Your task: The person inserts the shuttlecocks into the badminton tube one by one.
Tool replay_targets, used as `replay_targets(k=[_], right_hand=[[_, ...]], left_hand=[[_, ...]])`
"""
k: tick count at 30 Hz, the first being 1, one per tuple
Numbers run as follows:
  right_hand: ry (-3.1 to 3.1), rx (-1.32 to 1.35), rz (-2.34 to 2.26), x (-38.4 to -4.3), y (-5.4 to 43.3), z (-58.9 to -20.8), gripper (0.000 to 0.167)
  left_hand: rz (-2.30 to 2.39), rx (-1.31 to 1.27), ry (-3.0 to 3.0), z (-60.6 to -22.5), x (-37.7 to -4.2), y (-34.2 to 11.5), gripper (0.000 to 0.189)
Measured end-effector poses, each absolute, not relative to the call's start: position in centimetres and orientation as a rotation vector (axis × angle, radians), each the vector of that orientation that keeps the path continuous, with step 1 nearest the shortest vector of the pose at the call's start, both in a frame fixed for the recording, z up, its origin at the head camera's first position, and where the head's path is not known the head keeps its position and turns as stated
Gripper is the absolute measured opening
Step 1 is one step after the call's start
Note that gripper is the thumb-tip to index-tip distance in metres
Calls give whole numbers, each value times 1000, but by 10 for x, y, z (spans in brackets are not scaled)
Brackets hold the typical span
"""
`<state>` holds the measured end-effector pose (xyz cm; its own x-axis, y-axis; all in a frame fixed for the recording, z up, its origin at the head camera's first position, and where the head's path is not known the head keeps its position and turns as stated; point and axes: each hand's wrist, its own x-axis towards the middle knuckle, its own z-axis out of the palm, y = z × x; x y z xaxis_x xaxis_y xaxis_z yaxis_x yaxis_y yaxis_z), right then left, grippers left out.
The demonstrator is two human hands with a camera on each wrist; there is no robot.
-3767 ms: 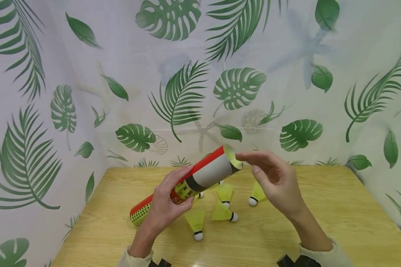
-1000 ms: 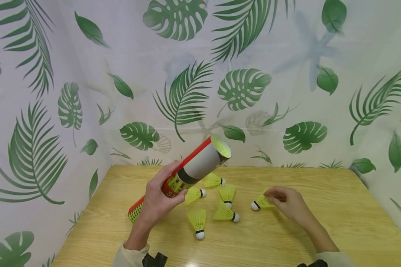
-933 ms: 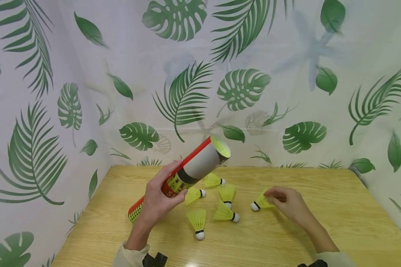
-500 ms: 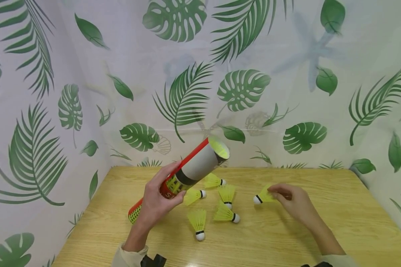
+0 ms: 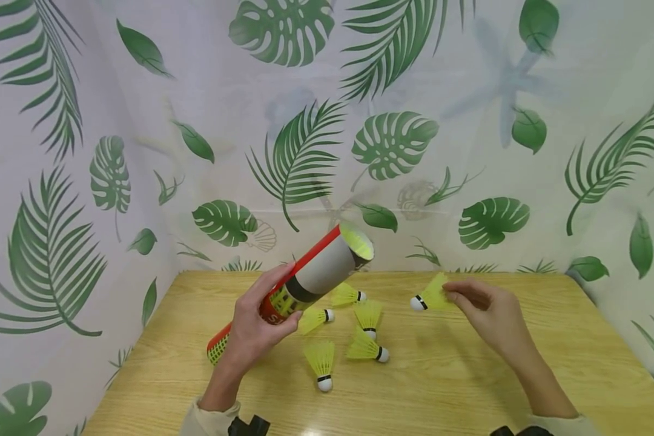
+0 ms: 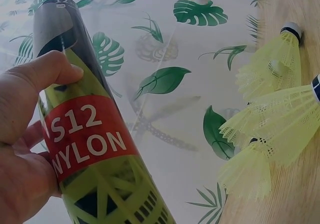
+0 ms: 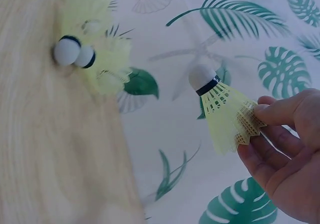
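Observation:
My left hand (image 5: 253, 324) grips a red, grey and yellow shuttlecock tube (image 5: 327, 266) around its middle. It is tilted, its open end up to the right with yellow showing inside. In the left wrist view the tube (image 6: 95, 134) reads "S12 NYLON", my thumb lying across it. My right hand (image 5: 493, 312) pinches a yellow shuttlecock (image 5: 432, 295) by its skirt edge, clear above the table and to the right of the tube. The right wrist view shows that shuttlecock (image 7: 225, 111) with its white cork pointing away from my fingers.
Several yellow shuttlecocks lie on the wooden table (image 5: 414, 387), among them a front one (image 5: 320, 363) and one near the middle (image 5: 366, 348). Another shuttlecock (image 5: 347, 295) lies behind the tube's open end. A leaf-patterned cloth (image 5: 316, 121) stands behind the table.
My right hand has come down from the tube's open end, pinched the rightmost shuttlecock and lifted it off the table. The tube has stayed in my left hand, shifted slightly left.

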<state>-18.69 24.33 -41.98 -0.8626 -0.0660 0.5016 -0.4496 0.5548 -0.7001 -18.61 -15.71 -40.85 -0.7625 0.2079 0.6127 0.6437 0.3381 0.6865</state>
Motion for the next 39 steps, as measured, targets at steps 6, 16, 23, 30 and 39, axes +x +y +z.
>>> replay_targets(k=[6, 16, 23, 30, 39], right_hand=[[-2300, 413, 1278, -179, 237, -389, 17], [-2081, 433, 1361, -169, 229, -344, 24], [-1899, 455, 1457, -167, 215, -329, 23], [-1728, 522, 1554, -166, 204, -321, 22], [-1693, 599, 1545, -168, 188, -314, 23]], left_hand=[[-1443, -738, -2183, -409, -188, -156, 78], [-1469, -739, -2192, -410, -191, -155, 76], [-1459, -728, -2221, -412, -186, -158, 79], [-1425, -715, -2217, -412, -185, -159, 80], [-1446, -728, -2239, -411, -184, -157, 80]])
